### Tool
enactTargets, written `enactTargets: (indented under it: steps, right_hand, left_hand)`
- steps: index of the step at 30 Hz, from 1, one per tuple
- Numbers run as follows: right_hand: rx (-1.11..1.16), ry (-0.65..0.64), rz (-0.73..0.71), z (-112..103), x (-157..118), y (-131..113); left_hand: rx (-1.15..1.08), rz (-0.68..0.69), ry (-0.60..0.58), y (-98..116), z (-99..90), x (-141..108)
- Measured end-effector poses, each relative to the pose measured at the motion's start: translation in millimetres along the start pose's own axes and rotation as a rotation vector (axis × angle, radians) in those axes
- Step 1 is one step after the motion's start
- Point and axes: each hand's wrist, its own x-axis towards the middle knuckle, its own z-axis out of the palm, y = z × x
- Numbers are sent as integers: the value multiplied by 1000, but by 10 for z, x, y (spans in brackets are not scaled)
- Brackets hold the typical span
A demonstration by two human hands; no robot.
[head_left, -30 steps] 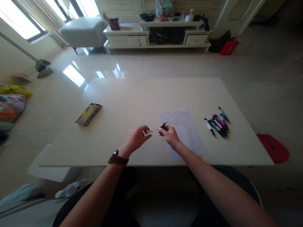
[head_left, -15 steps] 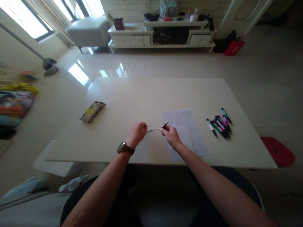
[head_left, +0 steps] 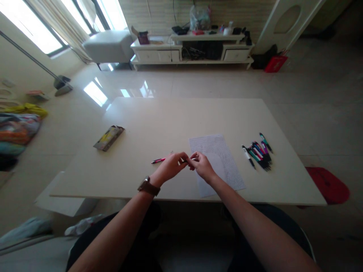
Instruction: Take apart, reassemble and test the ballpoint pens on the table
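My left hand (head_left: 173,164), with a watch (head_left: 148,186) on its wrist, meets my right hand (head_left: 202,166) above the table. Fingers of both hands are closed on a slim dark pen (head_left: 185,161); most of it is hidden, so I cannot tell whether it is whole. A red and black pen (head_left: 158,161) lies on the table just left of my left hand. Under and beyond my right hand is a sheet of paper (head_left: 211,145) covered in small print or writing, with a plain pale patch (head_left: 218,166) on its middle.
Several pens (head_left: 259,153) lie in a cluster on the table's right side. On the left rests a grey and yellow box (head_left: 109,138). The white table (head_left: 159,117) has its near edge by my legs. A red stool (head_left: 327,185) stands beyond the right edge.
My hands have come together, the left moving right to the pen in my right hand. The red and black pen now shows beside my left hand. The view has shifted slightly.
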Motion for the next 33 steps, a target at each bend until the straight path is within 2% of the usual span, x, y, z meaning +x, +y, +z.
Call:
enactTargets:
  steps: [5, 9, 14, 16, 18, 21, 24, 30, 33]
  right_hand:
    - [-99, -42, 42, 21, 41, 55]
    - [-338, -112, 53, 62, 93, 96]
    - [-365, -181, -59, 179, 122, 125]
    - [-363, -173, -155, 222, 113, 124]
    - [-321, -157, -192, 245, 98, 124]
    - [-229, -191, -85, 236, 90, 142]
    - [-273, -241, -29, 200, 107, 180]
    - [-405, -102, -174, 173, 122, 187]
    - [-506, -110, -221, 179, 96, 153]
  left_hand:
    - [86, -8, 45, -22, -32, -81]
    - [121, -24, 54, -150, -141, -133]
    - [139, -71, -28, -267, -258, -222]
    - [140, -106, -57, -293, -296, -257]
    - [147, -128, -66, -301, -324, -287]
    - [182, -104, -78, -283, -345, -319]
    - [216, -91, -99, -252, -347, -330]
    - [238, -130, -111, -218, -308, -291]
    - [279, -152, -100, -238, -259, -267]
